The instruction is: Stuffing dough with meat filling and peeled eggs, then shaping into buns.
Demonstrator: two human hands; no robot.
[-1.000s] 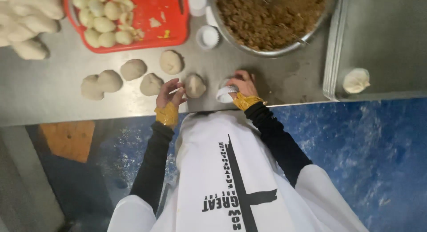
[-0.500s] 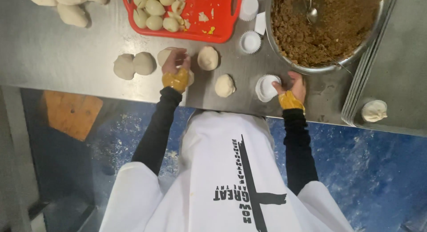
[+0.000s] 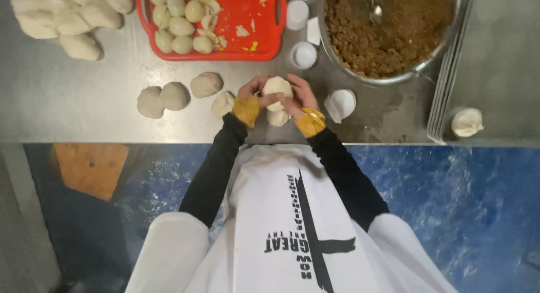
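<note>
My left hand [image 3: 249, 94] and my right hand [image 3: 300, 96] are brought together above the steel table [image 3: 73, 107], both closed around one pale dough ball [image 3: 277, 86]. Yellow cuffs show at both wrists, over black sleeves. A second dough ball [image 3: 277, 118] lies on the table just under my hands. Left of them lie more dough balls [image 3: 206, 84], [image 3: 174, 95], [image 3: 150, 102], and one [image 3: 223, 103] sits by my left wrist.
A red tray [image 3: 264, 43] with pale peeled pieces stands at the back. To its right is a large metal bowl [image 3: 441, 51] of brown crumbly filling with a spoon [image 3: 376, 12]. White paper cups [image 3: 342, 103], [image 3: 304, 54] stand nearby. A dough heap [image 3: 67, 17] lies far left; a shaped bun [image 3: 467, 122] rests on stacked trays at right.
My left hand left the dough balls on the table and my right hand left the paper cup. Both have come together at the centre, holding one dough ball.
</note>
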